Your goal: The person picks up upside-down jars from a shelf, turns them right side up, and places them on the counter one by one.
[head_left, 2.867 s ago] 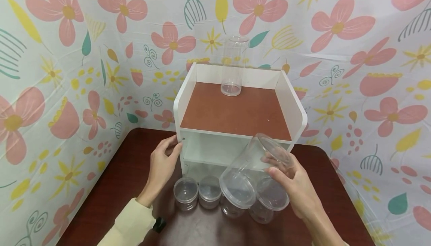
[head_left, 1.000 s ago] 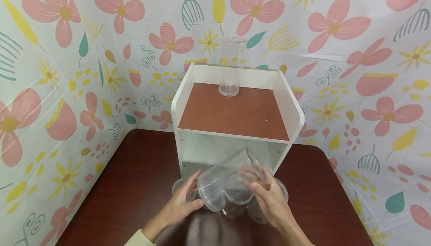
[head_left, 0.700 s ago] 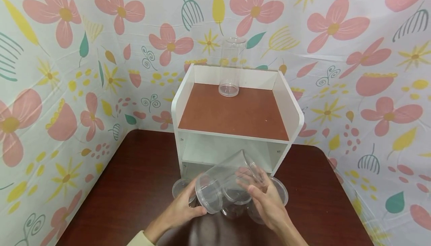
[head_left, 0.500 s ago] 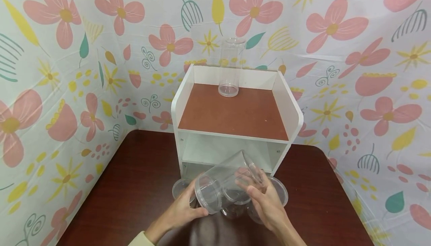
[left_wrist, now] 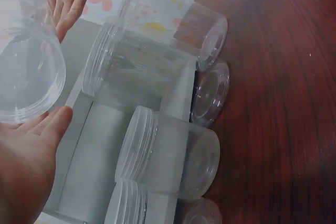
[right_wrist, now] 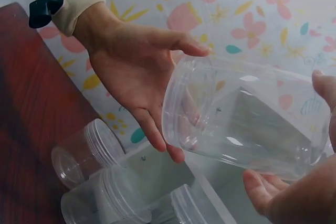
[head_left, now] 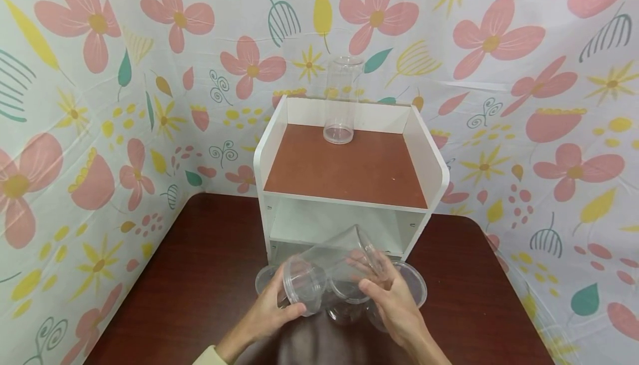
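Note:
A large clear plastic jar [head_left: 334, 257] is held tilted between both hands, in front of the white shelf unit. My right hand [head_left: 399, 304] grips it around its bottom end, with fingers showing through the clear wall. At the other end is a translucent screw lid [head_left: 299, 287], which faces down-left. My left hand [head_left: 267, 312] holds the lid's rim, thumb below and fingers behind. In the right wrist view, the left thumb touches the lid's edge, and the jar [right_wrist: 247, 119] looks empty. Several smaller lidded jars [left_wrist: 173, 156] stand below on the table, partly hidden.
The white shelf unit [head_left: 344, 199] has a brown top with raised sides. A tall clear cylinder [head_left: 340, 101] stands at its back. The dark red-brown table [head_left: 165, 298] extends to both sides, and a floral curtain [head_left: 479, 104] hangs behind.
My left hand has left the shelf's side and taken hold of the lid end. The right hand has brought the jar down and left. Over the last half second both shift only slightly.

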Demonstrator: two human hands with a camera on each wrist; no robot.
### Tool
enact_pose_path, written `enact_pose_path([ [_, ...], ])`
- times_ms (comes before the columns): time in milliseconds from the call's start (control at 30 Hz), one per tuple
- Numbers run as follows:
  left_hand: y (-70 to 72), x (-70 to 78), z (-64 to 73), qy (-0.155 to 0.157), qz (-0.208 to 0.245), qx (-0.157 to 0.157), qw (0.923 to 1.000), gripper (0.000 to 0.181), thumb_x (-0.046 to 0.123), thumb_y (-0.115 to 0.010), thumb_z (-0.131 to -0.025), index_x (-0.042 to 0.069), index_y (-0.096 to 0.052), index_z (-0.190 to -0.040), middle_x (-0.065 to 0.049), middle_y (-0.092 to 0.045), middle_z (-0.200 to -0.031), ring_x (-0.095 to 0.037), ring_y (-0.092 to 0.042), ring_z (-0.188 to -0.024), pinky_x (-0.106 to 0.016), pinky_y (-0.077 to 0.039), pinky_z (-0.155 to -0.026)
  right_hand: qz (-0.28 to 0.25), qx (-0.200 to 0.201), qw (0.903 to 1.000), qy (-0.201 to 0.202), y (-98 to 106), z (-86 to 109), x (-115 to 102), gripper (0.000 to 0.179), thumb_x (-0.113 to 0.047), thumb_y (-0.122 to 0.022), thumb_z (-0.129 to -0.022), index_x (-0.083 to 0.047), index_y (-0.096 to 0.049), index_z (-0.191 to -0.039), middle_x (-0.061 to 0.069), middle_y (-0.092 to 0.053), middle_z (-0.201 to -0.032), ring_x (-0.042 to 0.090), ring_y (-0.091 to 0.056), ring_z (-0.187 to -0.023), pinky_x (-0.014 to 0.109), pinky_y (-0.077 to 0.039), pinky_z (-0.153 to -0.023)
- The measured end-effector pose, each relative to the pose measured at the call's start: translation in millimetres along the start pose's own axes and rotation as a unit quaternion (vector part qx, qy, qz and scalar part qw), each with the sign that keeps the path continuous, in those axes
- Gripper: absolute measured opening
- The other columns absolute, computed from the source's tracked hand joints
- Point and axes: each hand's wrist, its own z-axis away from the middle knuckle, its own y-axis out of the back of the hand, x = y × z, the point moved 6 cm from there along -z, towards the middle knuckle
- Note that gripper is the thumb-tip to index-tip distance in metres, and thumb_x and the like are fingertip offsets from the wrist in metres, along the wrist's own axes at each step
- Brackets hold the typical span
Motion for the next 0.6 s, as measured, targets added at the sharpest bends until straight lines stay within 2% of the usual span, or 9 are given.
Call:
enact_pose_path([
  [167, 3.4, 4.9, 0.7, -0.028, 0.045, 0.008, 0.9986, 0.086, 0.008, -0.069, -0.089, 0.005, -0.022, -0.16, -0.036, -0.041, -0.147, -0.052, -0.052, -0.129, -0.043, -0.057, -0.092, 0.003, 0.038, 0.9992, 0.013, 2.9, -0.8, -5.4, 0.084, 0.012, -0.065, -0.088, 0.01, -0.018, -0.158, 0.024, -0.041, -0.151, 0.019, -0.06, -0.118, 0.026, -0.05, -0.099],
  [267, 5.9, 7.7, 1.5, -0.034, 0.062, 0.012, 0.9974, 0.087, 0.005, -0.068, -0.087, 0.006, -0.022, -0.161, -0.039, -0.042, -0.145, -0.057, -0.052, -0.125, -0.05, -0.058, -0.088, -0.005, 0.037, 0.9989, 0.03, 5.3, -0.8, -10.0, 0.082, 0.014, -0.063, -0.087, 0.013, -0.018, -0.156, 0.016, -0.045, -0.146, 0.014, -0.058, -0.124, 0.026, -0.049, -0.102],
  [367, 9.7, 10.6, 2.2, -0.043, 0.057, 0.018, 0.9973, 0.088, 0.004, -0.067, -0.086, 0.006, -0.021, -0.161, -0.04, -0.041, -0.143, -0.06, -0.052, -0.122, -0.054, -0.058, -0.085, 0.004, 0.042, 0.9981, 0.046, 9.8, -0.1, -15.5, 0.074, 0.013, -0.06, -0.092, 0.015, -0.022, -0.155, 0.014, -0.052, -0.144, 0.012, -0.056, -0.13, 0.026, -0.048, -0.105],
  [500, 16.8, 15.2, 3.0, -0.052, 0.044, 0.029, 0.9973, 0.089, 0.006, -0.067, -0.086, 0.006, -0.02, -0.162, -0.038, -0.042, -0.143, -0.054, -0.053, -0.124, -0.051, -0.058, -0.088, 0.051, 0.075, 0.9938, 0.065, 18.0, 0.9, -25.5, 0.061, 0.01, -0.058, -0.098, 0.014, -0.03, -0.152, 0.012, -0.058, -0.141, 0.014, -0.057, -0.129, 0.025, -0.048, -0.104],
  [600, 22.6, 19.3, 3.6, -0.055, 0.036, 0.036, 0.9972, 0.089, 0.007, -0.067, -0.087, 0.006, -0.02, -0.163, -0.035, -0.04, -0.146, -0.047, -0.055, -0.126, -0.046, -0.058, -0.09, 0.092, 0.114, 0.9861, 0.078, 24.8, 1.9, -34.0, 0.058, 0.01, -0.062, -0.097, 0.01, -0.038, -0.15, 0.008, -0.06, -0.138, 0.015, -0.059, -0.126, 0.023, -0.049, -0.101],
])
